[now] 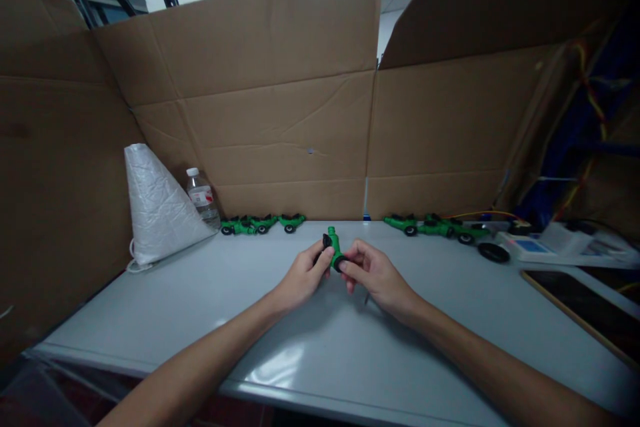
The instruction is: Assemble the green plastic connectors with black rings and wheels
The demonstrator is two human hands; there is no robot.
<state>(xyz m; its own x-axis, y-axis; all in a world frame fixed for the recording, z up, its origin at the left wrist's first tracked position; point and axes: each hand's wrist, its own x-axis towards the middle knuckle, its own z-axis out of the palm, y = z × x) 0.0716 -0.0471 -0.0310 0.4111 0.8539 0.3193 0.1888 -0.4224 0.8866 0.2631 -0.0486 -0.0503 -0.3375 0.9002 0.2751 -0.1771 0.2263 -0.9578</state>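
Above the middle of the table, a green toy car (335, 241) with black wheels is held up on end between my two hands. My left hand (306, 272) pinches its body from the left, thumb across the front. On the other side, the fingers of my right hand (376, 275) are closed on the car's lower right part, by a black wheel (339, 262). A thin dark thing (367, 298) shows below my right hand, too small to name. My fingers cover part of the car.
Similar green cars line the back, one group (253, 224) left and another (435, 227) right. A water bottle (203, 197) and white foam cone (157, 207) stand at left. A black ring (493, 253), power strip (565, 247) and dark phone-like slab (575, 300) lie right. Cardboard walls (280, 120) enclose the table.
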